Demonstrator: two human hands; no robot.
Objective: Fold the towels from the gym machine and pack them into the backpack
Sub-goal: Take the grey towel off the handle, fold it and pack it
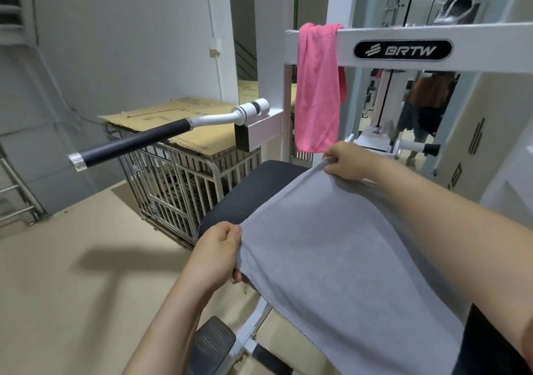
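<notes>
A grey towel (340, 253) lies spread over the black padded seat (248, 199) of the white gym machine. My left hand (216, 250) pinches the towel's near left corner at the seat's edge. My right hand (346, 160) grips the far corner, close to the machine's frame. A pink towel (317, 86) hangs folded over the white crossbar (490, 49) just beyond my right hand. No backpack is in view.
A black-gripped handle bar (132, 144) juts out to the left at chest height. Behind it stands a metal wire cage (178, 184) topped with cardboard (184, 121). A black foot pedal (213, 343) sits below the seat. Beige floor (72, 273) spreads to the left.
</notes>
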